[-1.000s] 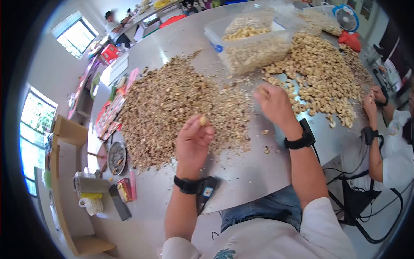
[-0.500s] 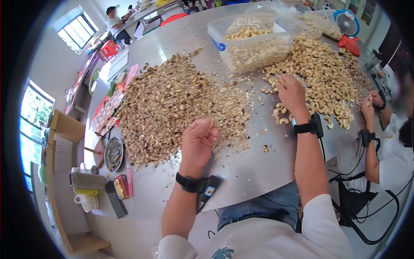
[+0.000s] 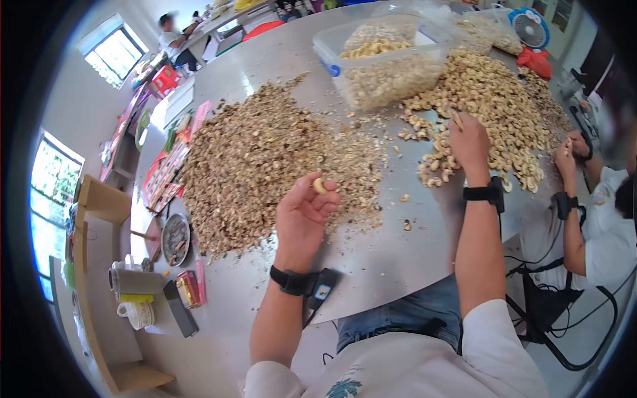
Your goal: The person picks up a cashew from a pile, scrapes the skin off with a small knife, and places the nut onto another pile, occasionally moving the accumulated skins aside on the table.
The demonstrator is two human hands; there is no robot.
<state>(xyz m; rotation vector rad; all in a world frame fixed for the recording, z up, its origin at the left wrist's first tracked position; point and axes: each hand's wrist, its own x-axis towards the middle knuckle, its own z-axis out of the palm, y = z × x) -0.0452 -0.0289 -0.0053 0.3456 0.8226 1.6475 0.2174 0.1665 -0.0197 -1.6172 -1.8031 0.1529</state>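
Observation:
Palm up over the right edge of the brown shell pile [image 3: 245, 159], my left hand [image 3: 306, 213] holds a curved pale cashew [image 3: 320, 186] at its fingertips. My right hand [image 3: 470, 144] is at the lower left part of the cashew heap [image 3: 501, 99], its fingers pinched on a light tan piece [image 3: 457, 120] that looks like a cashew. Both wrists wear black straps with small devices. Behind the heap's left side stands a clear plastic box [image 3: 391, 79] with cashews inside.
A co-worker's hands [image 3: 569, 149] are at the right end of the table [image 3: 398, 259]. On the left lie a round metal dish [image 3: 176, 239], a grey cylinder [image 3: 139, 281] and a white mug [image 3: 136, 314]. A blue fan [image 3: 529, 30] and red bag [image 3: 535, 63] are at back right.
My right hand has moved right, further over the cashew heap. My left hand's fingers have loosened and turned up, showing the cashew.

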